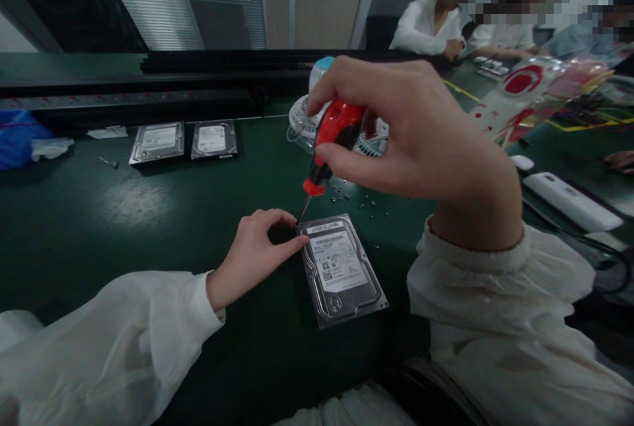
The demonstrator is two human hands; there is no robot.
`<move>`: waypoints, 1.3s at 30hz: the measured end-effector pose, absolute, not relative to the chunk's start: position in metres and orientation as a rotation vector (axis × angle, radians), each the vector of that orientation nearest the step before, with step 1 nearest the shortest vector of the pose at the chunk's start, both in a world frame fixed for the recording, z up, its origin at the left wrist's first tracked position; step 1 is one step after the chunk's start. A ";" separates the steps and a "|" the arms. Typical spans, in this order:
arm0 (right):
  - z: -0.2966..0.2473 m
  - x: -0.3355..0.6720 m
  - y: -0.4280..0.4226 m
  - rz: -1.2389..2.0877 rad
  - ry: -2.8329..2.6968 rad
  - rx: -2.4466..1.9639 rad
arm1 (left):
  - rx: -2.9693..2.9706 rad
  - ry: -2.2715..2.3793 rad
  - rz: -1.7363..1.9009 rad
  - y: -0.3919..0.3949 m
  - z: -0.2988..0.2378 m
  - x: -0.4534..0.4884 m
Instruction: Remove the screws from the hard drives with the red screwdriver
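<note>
A silver hard drive [341,267] lies label side up on the green table in front of me. With my right hand [411,129] I grip a red and black screwdriver [338,125] by its handle, tilted. Its thin shaft runs down to the drive's far left corner; whether the tip sits in a screw is too small to tell. My left hand [260,251] holds that same corner, the thumb on the drive's left edge and the fingertips close to the screwdriver tip. Several small screws [364,205] lie scattered beyond the drive.
Two more hard drives [158,142] [214,139] lie at the back left, near a blue bag [20,139]. Behind my right hand stands a white fan-like object [302,119], partly hidden. A white oblong device [572,200] and a cable are at the right. Other people sit farther back right.
</note>
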State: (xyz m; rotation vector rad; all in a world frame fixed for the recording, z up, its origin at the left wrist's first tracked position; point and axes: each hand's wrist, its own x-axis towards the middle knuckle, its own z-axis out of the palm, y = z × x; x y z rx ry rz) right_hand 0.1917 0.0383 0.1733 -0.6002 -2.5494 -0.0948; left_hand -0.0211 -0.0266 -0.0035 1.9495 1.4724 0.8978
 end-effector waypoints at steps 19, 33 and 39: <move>0.168 0.188 0.044 -0.058 -2.455 -0.586 | 1.947 1.492 0.896 -0.028 -0.002 -0.020; 0.168 0.187 0.043 0.191 -2.523 -0.466 | 1.939 1.493 0.896 -0.028 -0.001 -0.019; 0.168 0.188 0.045 0.023 -2.453 -0.414 | 1.953 1.480 0.907 -0.028 -0.002 -0.020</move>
